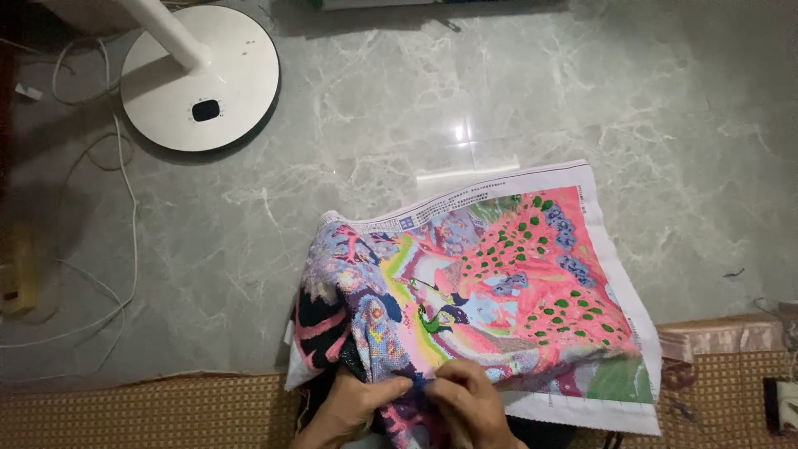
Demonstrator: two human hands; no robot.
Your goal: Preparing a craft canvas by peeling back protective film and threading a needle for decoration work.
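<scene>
A large cross-stitch cloth (pixel 515 283) printed in pink, green, blue and purple lies spread over the marble floor and my lap, its left side bunched up. My left hand (pixel 353 403) pinches a fold of the cloth at its lower edge. Right beside it, my right hand (pixel 465 399) presses its fingertips together on the same spot of fabric. Whether a needle is between the fingers cannot be made out. The two hands nearly touch each other.
A white round fan base (pixel 224 91) with its pole stands at the upper left. White cables (pixel 125 191) trail along the left side of the grey marble floor (pixel 582 108). A woven mat (pixel 150 411) runs along the bottom edge.
</scene>
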